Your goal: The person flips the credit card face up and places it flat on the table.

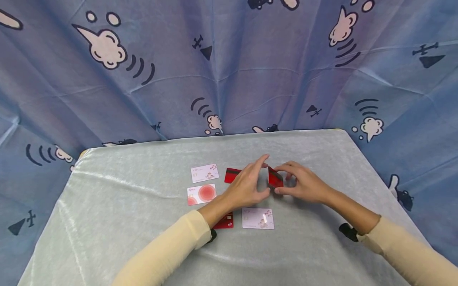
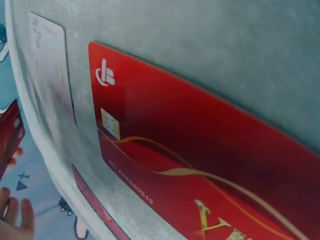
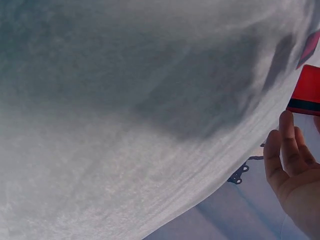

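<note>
My right hand (image 1: 304, 182) pinches a red card (image 1: 275, 177) with a dark stripe, standing tilted above the table. In the right wrist view, fingers (image 3: 289, 142) meet a corner of that card (image 3: 307, 90). Just left of it, my left hand (image 1: 247, 186) has its fingers extended and thumb apart; whether a fingertip touches the card I cannot tell. Partly behind the left hand lies another dark-striped red card (image 1: 231, 175). Under the left forearm, a red chip card (image 1: 226, 221) is partly covered; it fills much of the left wrist view.
Left of the hands lie a white VIP card (image 1: 204, 173) and a white card with red circles (image 1: 202, 194). A second white VIP card (image 1: 257, 218) lies nearer the front. Pale cloth covers the table (image 1: 136, 206); a blue patterned curtain (image 1: 171, 59) hangs behind.
</note>
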{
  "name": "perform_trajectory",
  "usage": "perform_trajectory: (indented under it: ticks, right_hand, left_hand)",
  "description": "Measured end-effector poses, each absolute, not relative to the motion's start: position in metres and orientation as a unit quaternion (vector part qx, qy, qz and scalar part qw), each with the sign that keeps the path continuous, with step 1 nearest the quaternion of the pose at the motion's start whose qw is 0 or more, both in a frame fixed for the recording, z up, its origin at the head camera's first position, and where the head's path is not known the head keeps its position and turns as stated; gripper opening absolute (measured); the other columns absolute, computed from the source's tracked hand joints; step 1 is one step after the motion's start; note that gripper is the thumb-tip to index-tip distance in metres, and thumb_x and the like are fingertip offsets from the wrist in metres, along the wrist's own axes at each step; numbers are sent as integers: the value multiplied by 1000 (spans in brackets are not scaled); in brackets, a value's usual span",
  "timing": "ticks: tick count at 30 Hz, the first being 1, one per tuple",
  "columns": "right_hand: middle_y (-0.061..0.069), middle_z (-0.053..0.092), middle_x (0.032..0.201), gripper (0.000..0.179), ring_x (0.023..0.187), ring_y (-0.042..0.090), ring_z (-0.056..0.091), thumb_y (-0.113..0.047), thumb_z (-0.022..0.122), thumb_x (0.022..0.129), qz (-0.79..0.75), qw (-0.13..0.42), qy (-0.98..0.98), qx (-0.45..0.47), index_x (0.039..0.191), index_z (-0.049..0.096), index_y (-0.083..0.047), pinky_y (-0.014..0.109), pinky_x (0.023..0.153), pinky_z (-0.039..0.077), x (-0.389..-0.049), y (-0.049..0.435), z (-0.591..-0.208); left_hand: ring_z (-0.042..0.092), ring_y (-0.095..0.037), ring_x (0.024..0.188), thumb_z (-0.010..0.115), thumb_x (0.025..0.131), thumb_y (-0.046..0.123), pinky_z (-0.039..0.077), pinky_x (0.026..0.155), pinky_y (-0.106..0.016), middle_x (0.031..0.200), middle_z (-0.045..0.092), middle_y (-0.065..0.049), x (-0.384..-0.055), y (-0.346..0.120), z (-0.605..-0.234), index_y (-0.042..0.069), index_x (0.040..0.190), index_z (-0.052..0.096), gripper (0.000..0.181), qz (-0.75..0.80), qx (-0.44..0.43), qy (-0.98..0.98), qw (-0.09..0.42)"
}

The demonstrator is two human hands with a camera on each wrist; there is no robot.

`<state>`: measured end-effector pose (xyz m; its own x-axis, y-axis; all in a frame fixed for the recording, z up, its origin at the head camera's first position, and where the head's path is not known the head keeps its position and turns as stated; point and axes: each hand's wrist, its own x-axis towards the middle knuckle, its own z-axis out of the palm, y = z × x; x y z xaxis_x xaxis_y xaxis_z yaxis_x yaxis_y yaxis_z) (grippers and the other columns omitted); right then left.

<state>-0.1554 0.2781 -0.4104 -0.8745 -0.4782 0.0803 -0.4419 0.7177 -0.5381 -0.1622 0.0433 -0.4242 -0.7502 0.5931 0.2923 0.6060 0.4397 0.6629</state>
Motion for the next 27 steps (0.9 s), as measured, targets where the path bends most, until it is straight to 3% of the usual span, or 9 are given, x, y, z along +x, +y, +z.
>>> perform_trajectory:
  ticks: [9, 17, 27]
  right_hand:
    - [7, 61, 125, 59, 89, 25, 63, -33, 84, 80, -319, 21, 916, -242, 132, 62, -14, 48, 73, 52, -156, 273, -400]
    - [5, 61, 124, 56, 89, 23, 64, -27, 84, 81, -360, 18, 897, -255, 132, 62, -14, 49, 73, 53, -154, 263, -391]
    - [5, 61, 125, 55, 90, 24, 64, -24, 83, 82, -374, 22, 888, -268, 132, 62, -13, 47, 73, 53, -149, 254, -385]
  left_hand:
    - [52, -23, 128, 84, 80, 21, 43, 105, -38, 139, 57, -6, -161, 46, -430, 17, 159, 13, 107, -426, -324, -844, -50]
    - [49, -15, 133, 86, 79, 21, 38, 110, -38, 137, 61, -4, -162, 49, -430, 17, 160, 10, 111, -474, -299, -825, -68]
    - [51, -14, 132, 85, 80, 23, 37, 111, -39, 138, 59, -10, -162, 48, -430, 21, 160, 8, 111, -499, -280, -815, -97]
